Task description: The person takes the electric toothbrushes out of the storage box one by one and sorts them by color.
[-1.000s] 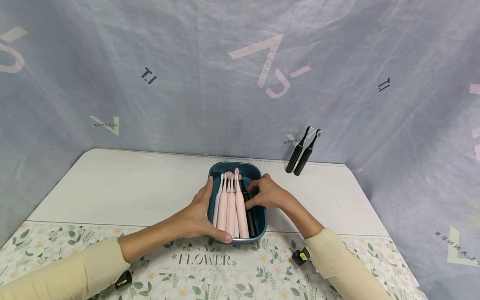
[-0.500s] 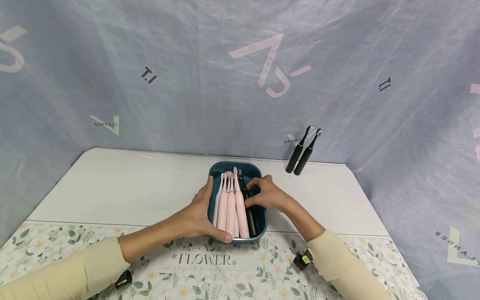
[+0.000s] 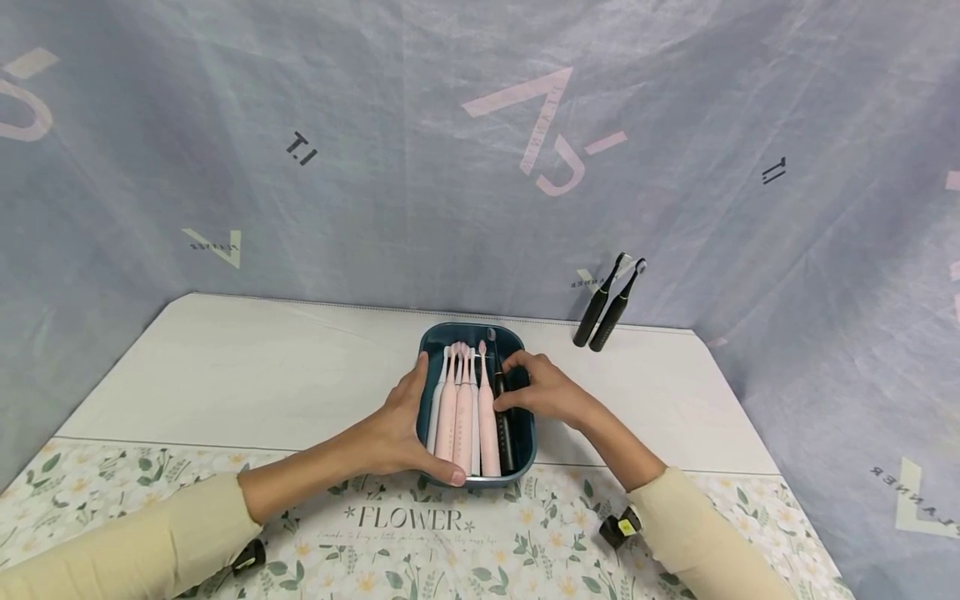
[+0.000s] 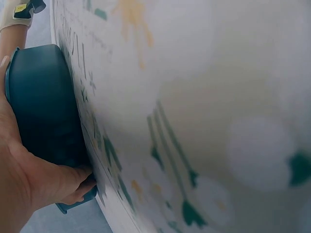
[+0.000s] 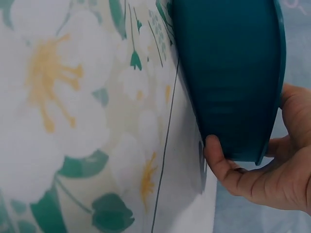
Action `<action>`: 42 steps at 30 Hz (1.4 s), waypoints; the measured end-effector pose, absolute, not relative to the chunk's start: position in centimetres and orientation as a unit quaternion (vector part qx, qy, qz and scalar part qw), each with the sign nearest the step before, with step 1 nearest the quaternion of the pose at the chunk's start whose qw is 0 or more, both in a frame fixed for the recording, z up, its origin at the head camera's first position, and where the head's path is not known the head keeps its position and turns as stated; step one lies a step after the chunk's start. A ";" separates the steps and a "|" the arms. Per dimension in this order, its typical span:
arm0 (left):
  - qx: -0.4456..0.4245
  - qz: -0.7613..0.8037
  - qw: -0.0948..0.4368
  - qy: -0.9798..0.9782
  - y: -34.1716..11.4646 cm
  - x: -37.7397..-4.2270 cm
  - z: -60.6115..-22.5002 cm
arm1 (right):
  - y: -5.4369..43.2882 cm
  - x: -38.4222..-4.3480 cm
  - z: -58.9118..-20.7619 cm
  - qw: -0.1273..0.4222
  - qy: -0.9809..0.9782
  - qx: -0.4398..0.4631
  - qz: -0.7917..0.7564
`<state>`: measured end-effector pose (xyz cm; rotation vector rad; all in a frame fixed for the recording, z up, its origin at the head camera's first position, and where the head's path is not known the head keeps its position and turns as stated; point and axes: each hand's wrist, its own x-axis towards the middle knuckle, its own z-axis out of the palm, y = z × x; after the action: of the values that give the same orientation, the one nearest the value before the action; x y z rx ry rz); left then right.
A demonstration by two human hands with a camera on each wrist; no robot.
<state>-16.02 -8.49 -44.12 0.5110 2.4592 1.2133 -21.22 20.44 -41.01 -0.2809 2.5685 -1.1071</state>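
Observation:
A dark teal tray (image 3: 483, 481) lies on the mat, holding several pink and white electric toothbrushes. My left hand (image 3: 397, 433) grips its left side, thumb over the front rim; the left wrist view shows fingers against the outer wall (image 4: 43, 102). Reaching over the right rim, my right hand (image 3: 547, 390) pinches a black electric toothbrush (image 3: 506, 442) with thumb and index finger. That brush lies in the tray with its head up at the back, beside a pink toothbrush (image 3: 488, 429). In the right wrist view, one finger of the right hand (image 5: 272, 179) stays outside the tray.
Two black electric toothbrushes (image 3: 610, 323) lie side by side at the back right, heads pointing to the rear. The mat (image 3: 262, 367) is white behind and floral in front. A grey printed curtain (image 3: 375, 167) hangs behind and on both sides.
The black toothbrush in the tray has shifted right and back, apart from the pink one, whose head has moved right. My right hand has moved slightly right; the left has stayed in place.

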 end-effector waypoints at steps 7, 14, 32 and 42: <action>0.187 0.430 0.169 0.867 -8.6 -16.1 -44.1 | 20.8 -20.8 -40.6 0.154 0.888 -0.094 -0.422; 0.190 0.430 0.167 0.866 -8.6 -16.1 -44.0 | 20.8 -20.4 -40.4 0.124 0.892 -0.077 -0.429; 0.186 0.435 0.171 0.864 -8.5 -16.1 -44.1 | 21.6 -20.4 -40.8 0.003 0.868 -0.149 -0.473; 0.186 0.436 0.171 0.864 -8.5 -16.1 -44.1 | 21.9 -19.8 -40.5 -0.006 0.825 -0.202 -0.527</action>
<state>-16.05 -8.52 -44.06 0.5277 2.4529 1.2367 -19.79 21.87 -40.50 -0.6355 2.6031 -1.6624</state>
